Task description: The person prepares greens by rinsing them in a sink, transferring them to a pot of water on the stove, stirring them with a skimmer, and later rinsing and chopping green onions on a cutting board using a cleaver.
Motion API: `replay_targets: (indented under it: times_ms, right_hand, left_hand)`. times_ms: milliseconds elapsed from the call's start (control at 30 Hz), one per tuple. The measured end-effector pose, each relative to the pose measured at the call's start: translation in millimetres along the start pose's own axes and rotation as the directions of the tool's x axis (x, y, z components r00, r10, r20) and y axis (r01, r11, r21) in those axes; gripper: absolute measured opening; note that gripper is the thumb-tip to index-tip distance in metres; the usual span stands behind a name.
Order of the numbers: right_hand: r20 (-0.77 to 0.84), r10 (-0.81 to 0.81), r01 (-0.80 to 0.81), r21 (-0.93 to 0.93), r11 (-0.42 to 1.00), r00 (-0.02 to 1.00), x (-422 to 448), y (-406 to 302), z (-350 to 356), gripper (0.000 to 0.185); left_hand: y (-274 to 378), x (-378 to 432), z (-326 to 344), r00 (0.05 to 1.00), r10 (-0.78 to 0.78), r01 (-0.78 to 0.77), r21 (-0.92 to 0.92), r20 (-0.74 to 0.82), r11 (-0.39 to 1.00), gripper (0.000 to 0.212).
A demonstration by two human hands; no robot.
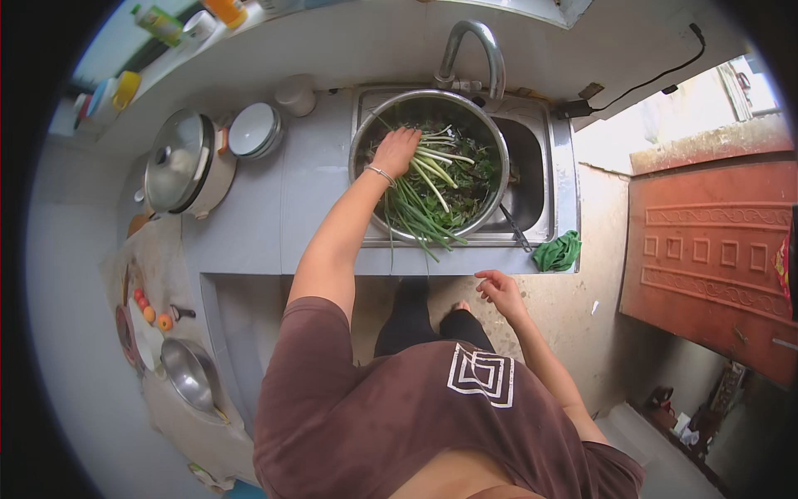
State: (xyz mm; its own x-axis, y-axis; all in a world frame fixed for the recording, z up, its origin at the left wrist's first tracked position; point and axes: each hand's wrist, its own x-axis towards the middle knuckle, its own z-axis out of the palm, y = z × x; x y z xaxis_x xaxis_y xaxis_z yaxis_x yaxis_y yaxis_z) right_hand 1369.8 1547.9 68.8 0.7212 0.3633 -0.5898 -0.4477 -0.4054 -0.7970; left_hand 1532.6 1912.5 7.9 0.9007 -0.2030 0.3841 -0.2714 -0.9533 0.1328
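Note:
A large stainless steel basin (506, 165) stands over the left part of the sink, holding dark leafy greens (480, 178) in what looks like water. My left hand (399, 151) is inside it, palm down over a bunch of spring onions (430, 178); the fingertips are partly hidden. White stems fan out to the right of the hand. The green tops (414, 212) hang over the basin's front rim. In front of the counter's edge, my right hand (502, 293) hovers with nothing in it, fingers loosely curled and apart.
A curved faucet (477, 50) rises behind the basin. A black-handled utensil (516, 227) leans at the sink's front, beside a green cloth (557, 251). Bowls (254, 130) and a lidded electric pot (187, 165) stand at left. Farther left are a metal bowl (189, 374) and tomatoes (142, 302).

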Motion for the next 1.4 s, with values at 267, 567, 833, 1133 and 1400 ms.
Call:
replay_targets:
  times_ms: [267,567,833,1133,1400]
  right_hand:
    - [-0.084,-0.153,0.157,0.044,0.987,0.985,78.2,-76.0,-5.8,0.025]
    - [-0.278,-0.85,0.649,-0.552,0.523,0.448,289.2,-230.0,-52.1,0.024]
    - [-0.183,-0.835,0.659,-0.537,0.527,0.518,324.5,-222.9,-57.6,0.027]
    - [-0.065,-0.075,0.097,0.811,0.577,0.995,255.0,-173.1,9.7,0.043]
    - [-0.251,0.035,0.176,0.767,0.617,0.967,257.2,-160.4,20.9,0.031]
  left_hand:
    - [-35.1,33.2,-20.4,0.842,0.023,0.097,-0.194,0.539,0.976,0.031]
    - [-37.3,46.0,-89.2,0.691,-0.144,0.653,-0.526,0.708,0.545,0.035]
    - [42.5,38.7,-68.2,0.627,-0.26,0.666,-0.678,0.734,-0.31,0.025]
    - [99.9,46.7,-27.3,0.583,-0.388,0.64,-0.698,0.714,-0.322,0.031]
    - [118.9,52.2,-27.1,0.628,-0.469,0.639,-0.755,0.621,-0.144,0.036]
